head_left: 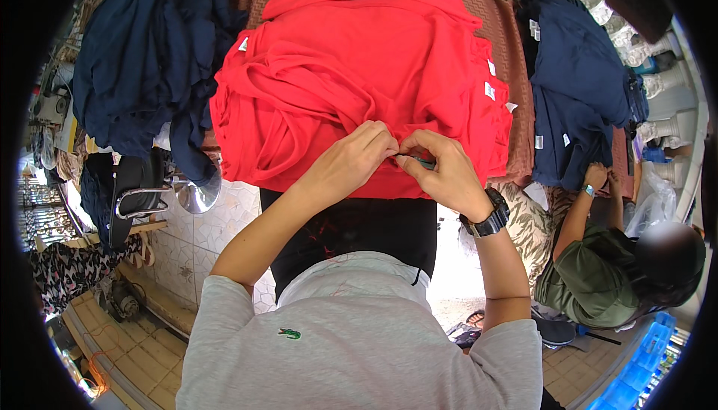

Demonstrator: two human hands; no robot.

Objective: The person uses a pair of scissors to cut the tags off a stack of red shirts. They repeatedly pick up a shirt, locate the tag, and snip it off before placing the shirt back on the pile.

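Note:
Red garments (359, 43) lie piled in front of me, with small white labels along their edges. At the pile's near edge, my left hand (357, 154) is closed, its fingertips pinching a fold of the red cloth. My right hand (441, 164), with a black watch (488, 217) on its wrist, meets it fingertip to fingertip. Its thumb and fingers are closed around a small dark greenish tool (427, 163), mostly hidden in the palm, so its kind does not show clearly.
The pile rests on a brown textured cover (521, 111). Dark navy garments are heaped at the left (146, 58) and right (576, 73). A black chair (134, 193) stands at the left. At the right, another person (606, 275) works at the navy cloth, near a blue crate (636, 365).

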